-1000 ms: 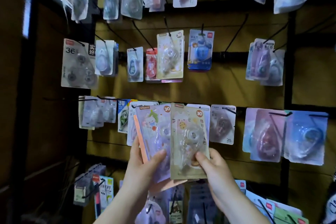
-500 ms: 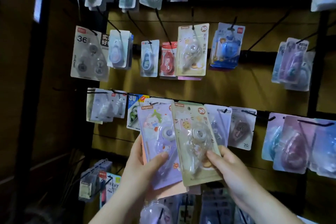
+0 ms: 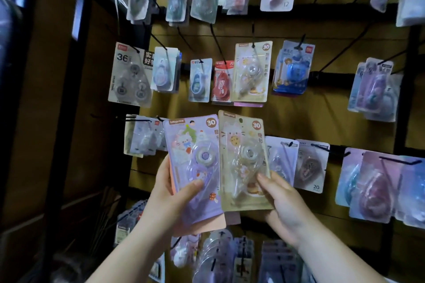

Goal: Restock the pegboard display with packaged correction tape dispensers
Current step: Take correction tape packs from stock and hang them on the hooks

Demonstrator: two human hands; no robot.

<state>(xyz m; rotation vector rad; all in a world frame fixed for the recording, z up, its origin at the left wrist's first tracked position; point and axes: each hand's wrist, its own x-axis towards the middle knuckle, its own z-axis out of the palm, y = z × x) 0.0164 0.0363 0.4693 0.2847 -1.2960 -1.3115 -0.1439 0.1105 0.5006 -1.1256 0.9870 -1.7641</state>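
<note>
My left hand [image 3: 171,200] grips a small stack of carded correction tape packs, a purple pack [image 3: 195,163] on top and a pink-orange one under it. My right hand [image 3: 279,202] holds a cream pack [image 3: 243,161] by its lower right corner, thumb on the blister, lying against the purple pack's right edge. Both packs are upright in front of the pegboard's [image 3: 322,119] middle row. A matching cream pack [image 3: 251,71] hangs on a hook in the row above.
Black hooks stick out from the board, each carrying packaged dispensers: a grey three-pack [image 3: 130,76] at the left, a blue pack [image 3: 292,69], pink and blue packs [image 3: 377,186] at the right. More packs hang below my hands. A black frame post [image 3: 66,99] stands at the left.
Both hands have lifted the packs a little higher on the board, and the view has shifted so the display sits further right. The holds on the packs are unchanged.
</note>
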